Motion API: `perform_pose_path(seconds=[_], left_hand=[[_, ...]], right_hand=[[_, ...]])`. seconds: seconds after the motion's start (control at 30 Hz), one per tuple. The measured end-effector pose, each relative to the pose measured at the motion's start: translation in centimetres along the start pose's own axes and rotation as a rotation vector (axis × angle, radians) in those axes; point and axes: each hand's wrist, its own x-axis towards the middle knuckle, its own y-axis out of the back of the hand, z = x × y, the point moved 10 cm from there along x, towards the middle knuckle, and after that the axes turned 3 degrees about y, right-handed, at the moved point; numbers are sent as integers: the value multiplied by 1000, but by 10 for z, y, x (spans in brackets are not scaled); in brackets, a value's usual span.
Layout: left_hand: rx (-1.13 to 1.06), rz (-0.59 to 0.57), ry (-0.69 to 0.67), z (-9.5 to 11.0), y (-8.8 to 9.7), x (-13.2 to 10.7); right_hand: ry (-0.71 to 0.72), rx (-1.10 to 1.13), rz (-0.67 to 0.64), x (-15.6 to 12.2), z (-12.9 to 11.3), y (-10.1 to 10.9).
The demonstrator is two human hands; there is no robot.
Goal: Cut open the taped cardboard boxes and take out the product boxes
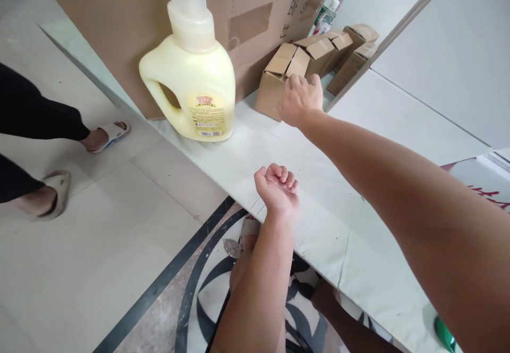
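My right hand point(303, 98) reaches to the nearest small cardboard box point(271, 93), its fingers bent over the near top edge and side. Part of that box is hidden behind the hand. My left hand point(277, 187) is turned palm up above the edge of the white-topped table point(255, 154), fingers curled in loosely and nothing in them. Further left, a pale yellow laundry detergent bottle point(191, 77) stands upright with its handle to the left, apart from both hands.
More small cardboard boxes point(321, 50) stand in a row behind the nearest one. A large carton point(115, 40) rises behind the bottle. Clear plastic bottles point(329, 13) stand at the back. A green object point(444, 334) lies at lower right. Another person's legs point(40, 109) are at left.
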Motion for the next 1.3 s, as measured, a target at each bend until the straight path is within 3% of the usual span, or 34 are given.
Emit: perform_pose_path(seconds=[0.3, 0.4, 0.5, 0.67, 0.77, 0.87, 0.97, 1.1, 1.2, 1.3], left_hand=[[76, -27, -7, -9, -4, 0], [119, -30, -47, -10, -5, -2], [166, -16, -166, -1, -5, -6], [336, -26, -423, 11, -6, -10], [635, -38, -633, 12, -15, -13], [1069, -208, -719, -14, -43, -14], [1302, -452, -533, -60, -58, -8], [1350, -598, -234, -112, -51, -7], [1364, -612, -173, -135, -40, -13], [1351, -589, -161, -149, -31, -22]], right_hand=[[40, 79, -27, -111, 38, 11], [109, 86, 25, -159, 45, 17], [172, 30, 123, -219, 53, 30], [204, -20, 235, -345, 81, 55], [1, 27, 175, -419, 125, 52], [-253, 114, 174, -483, 161, 42], [-556, 359, 229, -528, 176, 18], [-779, 795, 316, -551, 153, -26], [-835, 1053, 395, -558, 135, -40], [-858, 1190, 469, -567, 130, -39]])
